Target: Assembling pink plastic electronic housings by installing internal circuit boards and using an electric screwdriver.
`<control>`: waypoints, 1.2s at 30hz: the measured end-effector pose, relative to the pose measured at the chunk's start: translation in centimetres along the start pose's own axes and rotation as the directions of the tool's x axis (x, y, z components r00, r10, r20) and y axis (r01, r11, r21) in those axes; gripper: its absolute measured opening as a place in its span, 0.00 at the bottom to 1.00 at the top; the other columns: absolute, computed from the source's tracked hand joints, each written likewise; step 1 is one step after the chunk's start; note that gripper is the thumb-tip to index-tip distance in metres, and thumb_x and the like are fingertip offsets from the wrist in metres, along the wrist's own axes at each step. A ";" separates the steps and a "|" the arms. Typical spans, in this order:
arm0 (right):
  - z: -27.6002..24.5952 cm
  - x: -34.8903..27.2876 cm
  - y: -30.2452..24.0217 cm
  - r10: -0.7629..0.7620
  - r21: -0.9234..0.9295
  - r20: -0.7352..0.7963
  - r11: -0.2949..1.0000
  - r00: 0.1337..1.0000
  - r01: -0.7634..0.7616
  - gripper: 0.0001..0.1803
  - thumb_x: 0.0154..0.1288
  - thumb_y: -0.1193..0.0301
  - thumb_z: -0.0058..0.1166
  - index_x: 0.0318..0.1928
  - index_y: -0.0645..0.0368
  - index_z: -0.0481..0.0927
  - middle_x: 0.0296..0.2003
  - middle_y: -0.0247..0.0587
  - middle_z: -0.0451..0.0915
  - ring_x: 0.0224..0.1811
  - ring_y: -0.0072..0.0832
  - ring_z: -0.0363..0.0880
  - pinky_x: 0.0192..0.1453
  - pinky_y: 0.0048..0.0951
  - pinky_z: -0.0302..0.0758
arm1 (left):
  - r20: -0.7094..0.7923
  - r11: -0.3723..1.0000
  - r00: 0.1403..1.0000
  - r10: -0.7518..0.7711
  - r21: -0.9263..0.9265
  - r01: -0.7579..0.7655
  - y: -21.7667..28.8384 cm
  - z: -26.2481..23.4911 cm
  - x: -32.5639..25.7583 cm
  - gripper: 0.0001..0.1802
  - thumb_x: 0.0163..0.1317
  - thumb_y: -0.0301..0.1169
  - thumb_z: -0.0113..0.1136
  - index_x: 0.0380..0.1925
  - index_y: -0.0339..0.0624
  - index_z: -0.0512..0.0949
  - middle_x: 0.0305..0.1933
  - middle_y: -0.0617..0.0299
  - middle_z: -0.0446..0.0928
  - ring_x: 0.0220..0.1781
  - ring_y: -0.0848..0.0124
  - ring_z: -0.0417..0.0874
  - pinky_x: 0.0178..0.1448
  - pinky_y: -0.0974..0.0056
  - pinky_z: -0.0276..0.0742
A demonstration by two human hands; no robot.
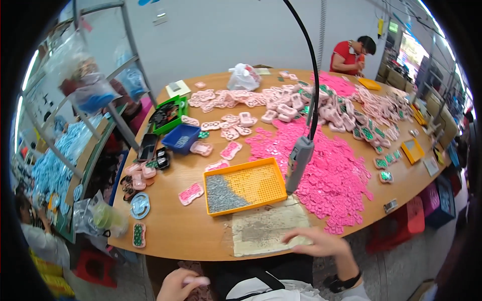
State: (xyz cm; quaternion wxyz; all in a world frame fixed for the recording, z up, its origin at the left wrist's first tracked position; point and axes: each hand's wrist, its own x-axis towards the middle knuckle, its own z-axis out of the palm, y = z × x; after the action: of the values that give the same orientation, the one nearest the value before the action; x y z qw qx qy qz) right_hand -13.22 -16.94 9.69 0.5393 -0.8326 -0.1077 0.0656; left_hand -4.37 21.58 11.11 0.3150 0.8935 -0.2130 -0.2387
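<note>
My left hand [174,286] is low, just off the table's front edge. Its fingers are closed round a small pale pink piece [196,281], which is partly hidden. My right hand [321,243] hovers over the right part of a worn, cream-coloured mat [271,228], with fingers apart and nothing in them. Behind the mat sits a yellow tray [261,179] with a grid floor, a heap of small grey metal pieces [221,193] in its left part. A grey electric screwdriver [299,160] hangs upright on a black cable at the tray's right end.
A large heap of bright pink plastic pieces [331,180] spreads right of the tray. Pale pink casings [291,103] lie behind it. A blue bin [182,138] and a green tray [169,114] stand on the left. Another person [351,55] works at the far right.
</note>
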 end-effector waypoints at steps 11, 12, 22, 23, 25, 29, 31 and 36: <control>-16.9 -1.5 8.4 0.118 -0.246 -0.624 0.909 0.773 -0.338 0.13 0.64 0.67 0.55 0.42 0.65 0.76 0.36 0.42 0.80 0.40 0.28 0.79 0.46 0.29 0.75 | -0.250 0.961 0.929 0.273 0.033 -0.274 3.3 0.0 7.3 0.14 0.53 0.28 0.66 0.38 0.33 0.79 0.35 0.52 0.81 0.37 0.65 0.83 0.42 0.65 0.75; -17.7 -0.6 8.8 0.110 -0.292 -0.618 0.887 0.778 -0.357 0.13 0.64 0.67 0.55 0.41 0.65 0.76 0.35 0.44 0.80 0.39 0.29 0.79 0.45 0.30 0.75 | -0.280 0.938 0.896 0.344 0.061 -0.341 3.7 0.2 9.2 0.12 0.54 0.27 0.65 0.38 0.34 0.79 0.34 0.53 0.80 0.36 0.64 0.82 0.41 0.65 0.75; -29.4 19.6 20.1 -0.474 -0.813 -0.476 0.559 0.741 -0.165 0.23 0.56 0.68 0.60 0.49 0.65 0.69 0.43 0.60 0.75 0.47 0.51 0.74 0.52 0.45 0.70 | -0.558 0.969 0.795 0.239 0.081 -0.234 3.0 1.1 18.1 0.19 0.54 0.24 0.64 0.48 0.33 0.74 0.44 0.47 0.76 0.48 0.54 0.77 0.51 0.58 0.72; -28.9 23.0 20.5 -0.523 -0.819 -0.457 0.562 0.720 -0.111 0.24 0.56 0.66 0.60 0.50 0.65 0.69 0.44 0.60 0.74 0.48 0.53 0.73 0.52 0.46 0.70 | -0.593 0.988 0.791 0.150 0.067 -0.137 1.4 0.3 17.9 0.24 0.53 0.25 0.65 0.51 0.33 0.72 0.48 0.46 0.75 0.51 0.53 0.75 0.54 0.57 0.71; -29.6 26.3 20.2 -0.504 -0.819 -0.481 0.550 0.717 -0.163 0.27 0.56 0.63 0.60 0.52 0.64 0.68 0.46 0.60 0.74 0.49 0.55 0.72 0.52 0.48 0.71 | -0.617 0.985 0.769 0.167 0.132 -0.108 -1.2 -0.4 18.3 0.29 0.52 0.25 0.66 0.55 0.34 0.69 0.50 0.45 0.73 0.53 0.52 0.73 0.57 0.56 0.69; -30.9 29.1 23.6 -0.300 -0.704 -0.629 0.612 0.717 -0.361 0.31 0.54 0.62 0.62 0.56 0.60 0.66 0.45 0.58 0.75 0.48 0.55 0.74 0.52 0.47 0.72 | -0.593 0.976 0.779 0.201 0.188 -0.108 -3.0 -0.3 19.8 0.39 0.49 0.27 0.69 0.62 0.37 0.63 0.54 0.46 0.70 0.57 0.51 0.70 0.63 0.55 0.65; -29.9 30.1 23.3 -0.201 -0.656 -0.629 0.656 0.751 -0.373 0.31 0.53 0.63 0.62 0.56 0.59 0.67 0.45 0.58 0.76 0.47 0.54 0.75 0.52 0.47 0.72 | -0.599 0.981 0.778 0.188 0.149 -0.123 -4.4 -0.4 20.9 0.39 0.48 0.28 0.70 0.62 0.36 0.64 0.54 0.46 0.71 0.57 0.51 0.70 0.63 0.55 0.65; -30.9 28.0 21.3 -0.269 -0.605 -0.664 0.741 0.697 -0.291 0.30 0.52 0.66 0.64 0.55 0.61 0.69 0.47 0.58 0.76 0.50 0.51 0.75 0.53 0.42 0.72 | -0.577 0.983 0.797 0.181 0.094 -0.155 -5.7 -0.5 23.0 0.36 0.48 0.28 0.70 0.58 0.35 0.68 0.52 0.48 0.73 0.56 0.53 0.71 0.61 0.56 0.66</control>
State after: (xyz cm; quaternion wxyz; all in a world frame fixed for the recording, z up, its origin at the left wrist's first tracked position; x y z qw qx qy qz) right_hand 23.18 -45.61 3.12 0.1991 -0.9264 0.1003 -0.3035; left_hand 15.54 13.65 0.88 0.3661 0.9076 -0.1895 0.0799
